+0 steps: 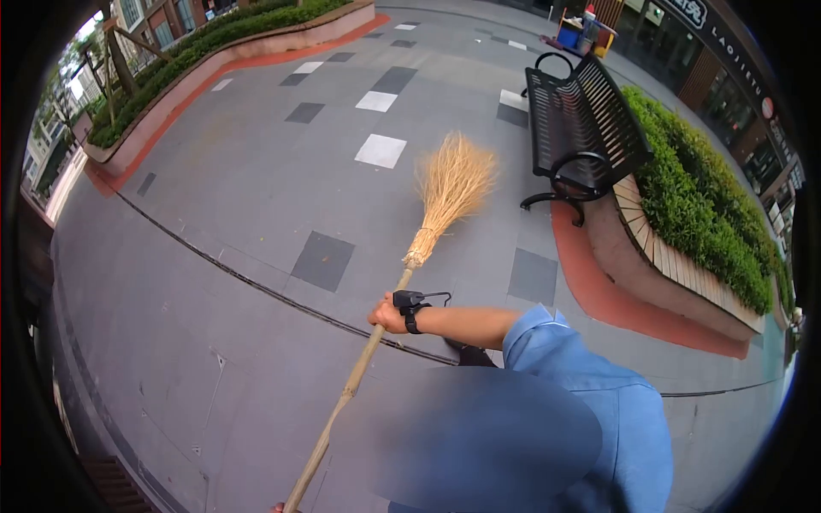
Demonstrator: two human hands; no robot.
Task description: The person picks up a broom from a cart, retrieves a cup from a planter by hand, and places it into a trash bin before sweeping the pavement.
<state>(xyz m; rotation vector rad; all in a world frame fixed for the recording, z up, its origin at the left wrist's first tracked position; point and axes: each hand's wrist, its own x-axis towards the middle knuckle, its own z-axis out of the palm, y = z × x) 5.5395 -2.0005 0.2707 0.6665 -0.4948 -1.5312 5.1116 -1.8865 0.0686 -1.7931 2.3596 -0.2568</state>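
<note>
A straw broom (453,184) lies angled across the view, its bristles fanned out over the grey paving and slightly blurred. My right hand (389,314) is closed round the wooden handle just below the bristle binding, with a black device strapped at the wrist. The handle runs down to the lower left. At the bottom edge, a small part of my left hand (278,507) shows against the handle, its fingers wrapped on it; the rest is cut off.
A black metal bench (590,120) stands at the right beside a planter with a wooden ledge (654,231) and green hedge. Another curved planter wall (231,56) runs along the upper left. Far off, a person (589,27) is near a blue bin (567,36).
</note>
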